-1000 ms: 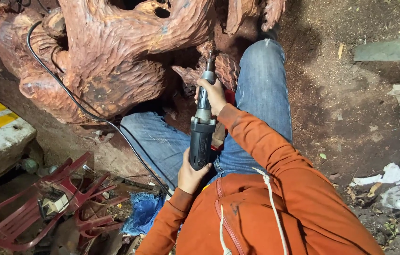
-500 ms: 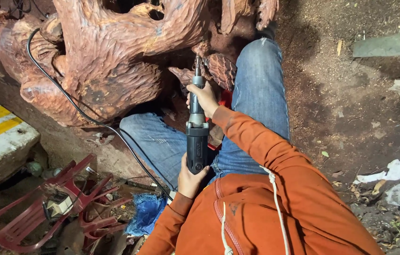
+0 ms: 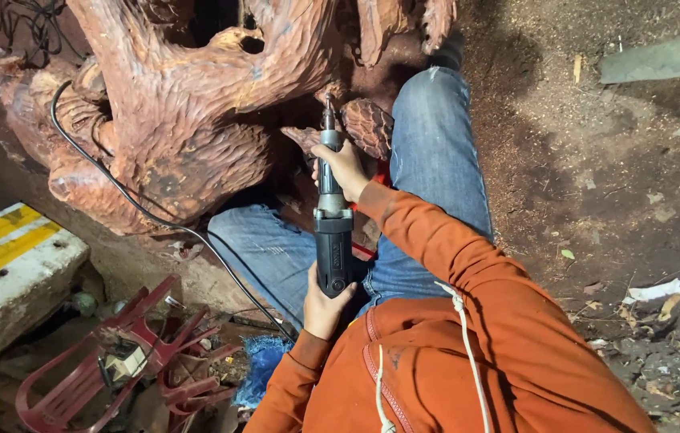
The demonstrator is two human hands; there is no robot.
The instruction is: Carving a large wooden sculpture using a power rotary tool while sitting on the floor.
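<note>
Dirt floor (image 3: pixel 597 184) strewn with sawdust and paper scraps fills the right of my view, and a big reddish carved root sculpture (image 3: pixel 188 120) takes up the top left, with a broken red plastic chair (image 3: pixel 99 369) and a yellow-striped white block (image 3: pixel 11 256) down at the lower left. I see myself seated on the ground in jeans and an orange hooded top, knees drawn toward the carving. My left hand (image 3: pixel 325 305) is wrapped around the rear end of a black die grinder (image 3: pixel 332 224), fingers closed tight on its fat body, close in by my chest. My right hand (image 3: pixel 346 168) grips the slim metal neck further forward, fingers curled shut around it. The tool's long axis runs almost straight away from me, up the frame, with the bit (image 3: pixel 328 104) at the far end right against a small scaly carved lobe (image 3: pixel 368 128) jutting from the sculpture just above my right knee; I cannot tell if the bit is actually touching the wood. The right hand is the nearer of the two to that carved spot, which lies just beyond its fingers and slightly to the right. A black power cord (image 3: pixel 139 208) trails from the left across the carving and down toward my lap
</note>
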